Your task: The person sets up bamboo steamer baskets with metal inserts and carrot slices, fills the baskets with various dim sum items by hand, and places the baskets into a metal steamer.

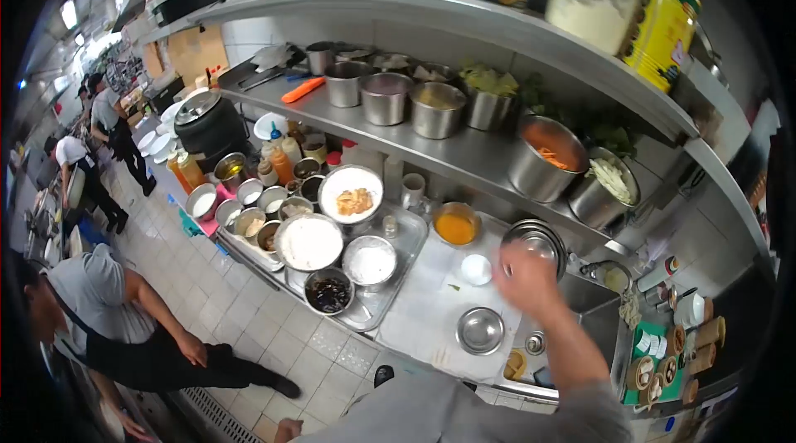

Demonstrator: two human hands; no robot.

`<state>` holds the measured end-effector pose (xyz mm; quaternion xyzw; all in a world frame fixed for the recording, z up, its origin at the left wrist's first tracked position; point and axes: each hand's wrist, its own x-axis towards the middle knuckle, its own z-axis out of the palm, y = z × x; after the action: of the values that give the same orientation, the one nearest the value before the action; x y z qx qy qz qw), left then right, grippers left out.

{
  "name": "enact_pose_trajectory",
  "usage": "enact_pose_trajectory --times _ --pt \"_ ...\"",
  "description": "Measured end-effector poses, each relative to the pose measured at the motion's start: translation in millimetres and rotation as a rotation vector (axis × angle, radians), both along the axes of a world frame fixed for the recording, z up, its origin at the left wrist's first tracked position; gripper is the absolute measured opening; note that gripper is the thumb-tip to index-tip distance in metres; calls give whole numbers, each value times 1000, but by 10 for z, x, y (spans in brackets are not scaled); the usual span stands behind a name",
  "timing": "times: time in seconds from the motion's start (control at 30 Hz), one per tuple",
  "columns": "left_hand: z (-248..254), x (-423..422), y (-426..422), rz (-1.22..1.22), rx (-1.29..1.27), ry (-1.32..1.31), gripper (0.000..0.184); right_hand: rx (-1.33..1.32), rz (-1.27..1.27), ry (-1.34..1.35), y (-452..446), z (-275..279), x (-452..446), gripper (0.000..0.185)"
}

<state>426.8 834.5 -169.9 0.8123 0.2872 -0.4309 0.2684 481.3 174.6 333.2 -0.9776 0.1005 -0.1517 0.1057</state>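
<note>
My right hand (527, 281) is stretched out over the right part of the worktop, blurred, so its fingers are hard to make out. It overlaps the near edge of a stack of metal bowls (549, 237); whether it touches them I cannot tell. Just left of it sits a small white bowl (476, 270). An empty metal bowl (480, 331) lies nearer to me, and a bowl of orange liquid (457, 224) stands farther back. Only a bit of my left hand (288, 429) shows low at the bottom edge, its fingers mostly hidden.
Left of the worktop, a metal tray (398, 259) carries bowls of white powder and dark food. Metal pots (543, 169) line the shelf above. A sink (584, 310) lies to the right, beside a green board (651, 352) with small steamers. A co-worker (116, 302) stands at left.
</note>
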Motion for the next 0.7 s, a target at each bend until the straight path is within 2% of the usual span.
enact_pose_trajectory --times 0.03,0.07,0.1,0.13,0.17,0.2,0.27,0.33,0.37,0.43,0.47,0.5,0.53,0.57,0.6,0.63,0.67,0.7 --pt "-55 119 -93 13 -55 -75 26 -53 -52 -48 182 458 397 23" --pt "-150 239 -148 39 -114 -162 24 -106 18 -428 218 850 1194 21" --pt "-126 396 -298 120 -176 -236 21 -130 25 -417 165 1069 1652 20" --pt "99 506 -548 338 -281 -305 20 -165 23 -449 127 1232 2071 21" --pt "209 538 -650 560 -384 -372 18 -158 -41 -257 4 1391 2517 22" --pt "188 563 -678 574 -384 -366 18 -146 -87 -21 -76 1517 2916 27" --pt "106 615 -722 452 -465 -482 20 -415 58 309 -408 1392 3640 42" --pt "109 501 -712 482 -467 -461 20 -48 16 517 -431 1349 3755 44" --pt "113 383 -691 493 -475 -443 19 -42 23 539 -551 1243 3875 44" --pt "87 111 -651 550 -421 -357 18 -295 122 525 -802 981 4161 47" --pt "37 -13 -619 601 -380 -291 16 -288 125 545 -794 932 4173 47" --pt "-417 -218 -467 583 -374 -249 17 -283 122 502 -781 948 4139 47" --pt "-485 -378 -417 579 -367 -237 17 -281 117 456 -798 943 4118 48" --pt "-524 -467 -395 568 -373 -119 20 -277 111 463 -858 877 4152 48" --pt "-565 -523 -375 554 -378 -5 23 -264 68 334 -908 808 4192 47" --pt "-656 -589 -355 548 -378 -7 23 -253 24 200 -960 779 4208 45" --pt "-780 -638 -322 532 -417 0 25 -250 19 194 -895 875 4133 45" --pt "-892 -647 -276 514 -455 7 27 -320 4 327 -706 1053 3990 43"
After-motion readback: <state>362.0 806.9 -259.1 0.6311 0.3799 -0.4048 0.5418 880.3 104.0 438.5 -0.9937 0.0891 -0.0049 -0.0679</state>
